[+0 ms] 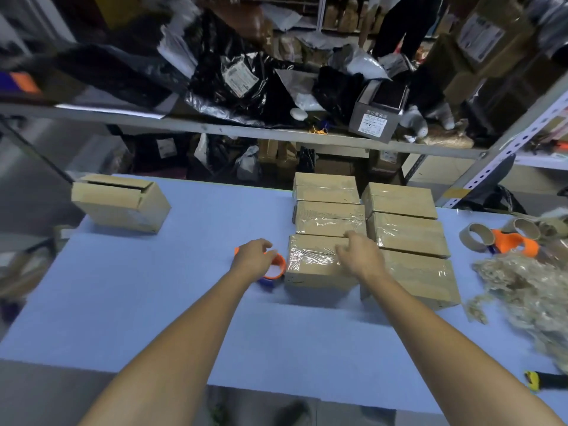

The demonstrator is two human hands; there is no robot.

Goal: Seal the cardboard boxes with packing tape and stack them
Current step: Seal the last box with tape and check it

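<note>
The fingers (265, 243) of the left hand (253, 256) curve down over the orange tape dispenser (277, 269); a closed grip cannot be confirmed. The fingers (349, 235) of the right hand (359, 255), loosely bent and holding nothing, rest on the front taped box (313, 272). The dispenser sits just left of this box on the surface (153, 302). Five more taped boxes (405, 233) lie behind and right of it. An unsealed box (120, 204) stands well to its left.

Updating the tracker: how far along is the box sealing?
Done: six taped boxes sit in two rows. In hand: right hand rests on the nearest taped box; left hand is over the orange tape dispenser, grip unclear. Left: the far-left box shows no tape; none looks stacked.
</note>
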